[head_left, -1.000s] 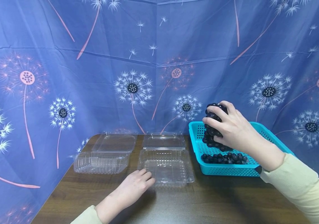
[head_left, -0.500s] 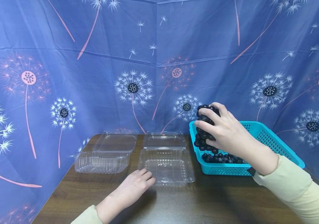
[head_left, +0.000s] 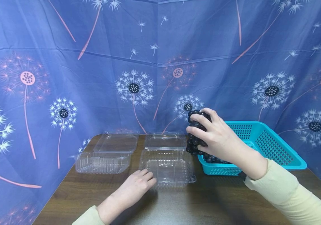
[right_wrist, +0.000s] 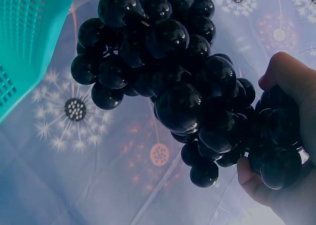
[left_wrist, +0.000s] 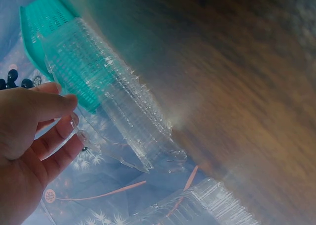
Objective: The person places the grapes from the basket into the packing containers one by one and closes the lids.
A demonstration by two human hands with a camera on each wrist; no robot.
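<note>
My right hand (head_left: 219, 136) grips a bunch of black grapes (head_left: 196, 126) from above, held up between the basket and the nearer clear container. In the right wrist view the bunch (right_wrist: 175, 106) hangs long, with fingers and thumb curled round one end. A clear plastic clamshell container (head_left: 169, 181), lid folded back, stands on the table in front of me. At its near left corner, my left hand (head_left: 138, 186) pinches the rim between thumb and fingers, as the left wrist view shows of the hand (left_wrist: 34, 126).
A turquoise plastic basket (head_left: 276, 150) sits at the right, with more black grapes (head_left: 214, 160) partly hidden behind my right hand. Another clear clamshell container (head_left: 101, 164) stands at the left, lid back. A blue dandelion-print cloth (head_left: 93, 78) hangs behind the wooden table (head_left: 177, 206).
My right hand has carried the bunch of grapes leftward, from over the basket to beside the nearer container, dropping slightly. The left hand has stayed put at the container's corner.
</note>
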